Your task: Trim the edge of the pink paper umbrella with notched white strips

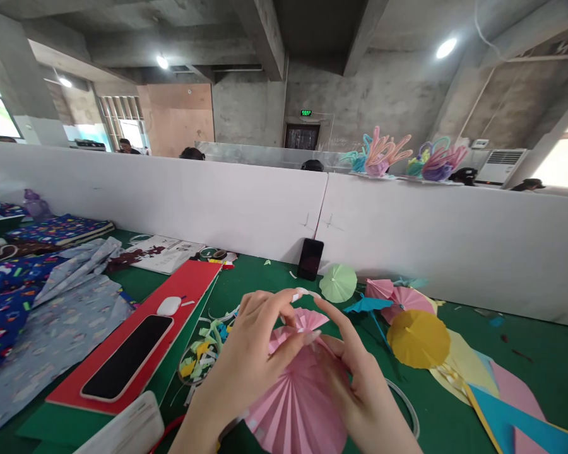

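Observation:
A pink pleated paper fan (296, 403) is spread in front of me, its folds running out from a gathered point near my thumbs. My left hand (260, 343) is closed on its upper edge from the left, thumb pressed near the gathered point. From the other side my right hand (353, 372) grips the same paper, its lower fingers partly hidden. A small white strip (307, 292) shows between the two index fingertips; I cannot tell what it is. Just beyond stand small paper umbrellas: light green (338, 283), blue (368, 303), pink (407, 302) and yellow (419, 338).
Left are a red board (189, 290) with a phone (127, 356), a white power bank (127, 429) and patterned cloth (76, 302). Paper scraps (203, 353) lie by my left wrist. A second phone (310, 258) leans on the white partition (246, 208). Coloured paper sheets (515, 384) lie right.

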Demonstrator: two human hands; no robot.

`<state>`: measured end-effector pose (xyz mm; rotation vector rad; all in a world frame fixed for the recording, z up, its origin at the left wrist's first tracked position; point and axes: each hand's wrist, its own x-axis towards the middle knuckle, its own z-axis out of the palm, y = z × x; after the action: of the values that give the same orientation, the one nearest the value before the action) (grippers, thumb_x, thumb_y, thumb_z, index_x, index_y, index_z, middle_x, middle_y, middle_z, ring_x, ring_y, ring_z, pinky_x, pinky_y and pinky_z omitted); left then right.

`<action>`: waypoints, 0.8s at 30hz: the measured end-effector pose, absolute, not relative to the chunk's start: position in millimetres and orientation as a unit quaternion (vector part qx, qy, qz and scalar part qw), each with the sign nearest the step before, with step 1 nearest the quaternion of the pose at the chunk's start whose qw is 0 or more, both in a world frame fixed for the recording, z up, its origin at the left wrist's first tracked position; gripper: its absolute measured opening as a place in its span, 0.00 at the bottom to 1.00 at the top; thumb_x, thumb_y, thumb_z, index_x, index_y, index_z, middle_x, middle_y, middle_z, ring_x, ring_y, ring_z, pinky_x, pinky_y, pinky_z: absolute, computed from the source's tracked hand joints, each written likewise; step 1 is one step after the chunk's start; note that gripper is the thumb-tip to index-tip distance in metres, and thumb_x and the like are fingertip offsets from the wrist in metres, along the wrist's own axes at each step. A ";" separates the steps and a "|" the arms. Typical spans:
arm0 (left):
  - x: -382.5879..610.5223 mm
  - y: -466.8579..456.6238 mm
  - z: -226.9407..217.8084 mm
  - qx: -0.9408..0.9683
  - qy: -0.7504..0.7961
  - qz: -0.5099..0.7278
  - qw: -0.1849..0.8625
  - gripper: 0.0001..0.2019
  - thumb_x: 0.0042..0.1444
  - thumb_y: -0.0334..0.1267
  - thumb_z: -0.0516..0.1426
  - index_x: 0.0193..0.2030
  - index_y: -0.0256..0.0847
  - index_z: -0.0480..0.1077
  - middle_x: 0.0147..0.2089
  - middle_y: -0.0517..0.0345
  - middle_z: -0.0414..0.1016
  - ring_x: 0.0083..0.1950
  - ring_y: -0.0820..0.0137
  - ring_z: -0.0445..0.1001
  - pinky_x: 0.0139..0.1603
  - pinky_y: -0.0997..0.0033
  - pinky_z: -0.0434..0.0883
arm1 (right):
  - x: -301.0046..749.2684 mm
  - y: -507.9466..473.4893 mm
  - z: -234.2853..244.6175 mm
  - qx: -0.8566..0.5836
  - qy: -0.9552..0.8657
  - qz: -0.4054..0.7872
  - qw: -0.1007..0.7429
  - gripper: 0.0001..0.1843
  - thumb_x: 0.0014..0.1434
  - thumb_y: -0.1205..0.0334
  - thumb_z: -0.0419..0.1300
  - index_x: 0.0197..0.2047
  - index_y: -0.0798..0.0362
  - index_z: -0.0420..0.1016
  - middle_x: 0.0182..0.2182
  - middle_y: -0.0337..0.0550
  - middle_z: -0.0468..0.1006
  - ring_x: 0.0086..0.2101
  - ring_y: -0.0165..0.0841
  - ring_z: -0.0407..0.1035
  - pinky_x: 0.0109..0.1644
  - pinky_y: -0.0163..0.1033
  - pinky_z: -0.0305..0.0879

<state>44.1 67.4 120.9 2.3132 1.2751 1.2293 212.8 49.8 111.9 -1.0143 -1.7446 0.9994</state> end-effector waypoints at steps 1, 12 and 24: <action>45.9 68.2 119.6 0.791 0.431 0.416 0.121 0.21 0.63 0.35 0.52 0.59 0.57 0.52 0.38 0.65 0.70 0.44 0.69 0.64 0.46 0.69 0.64 | 212.7 49.8 112.2 -0.407 -0.700 0.402 0.428 0.29 0.63 0.67 0.46 0.66 0.47 0.46 0.34 0.41 0.79 0.28 0.31 0.70 0.36 0.34 0.68; 40.1 70.8 123.4 0.740 0.439 0.496 0.117 0.12 0.67 0.37 0.45 0.54 0.54 0.59 0.48 0.60 0.67 0.51 0.69 0.65 0.50 0.69 0.64 | 214.8 54.9 110.9 -0.453 -0.695 0.373 0.415 0.23 0.65 0.59 0.47 0.63 0.45 0.53 0.25 0.34 0.70 0.25 0.31 0.62 0.33 0.34 0.63; 52.6 57.1 126.1 0.793 0.443 0.376 0.185 0.18 0.68 0.41 0.38 0.34 0.47 0.65 0.54 0.61 0.58 0.62 0.67 0.52 0.60 0.61 0.59 | 218.5 62.5 111.7 -0.412 -0.691 0.420 0.419 0.15 0.65 0.58 0.51 0.47 0.52 0.76 0.43 0.46 0.80 0.42 0.37 0.72 0.47 0.38 0.68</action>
<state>52.6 57.1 126.1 2.2331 1.2491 1.0582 218.5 62.5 111.7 -1.0329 -1.7335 1.0524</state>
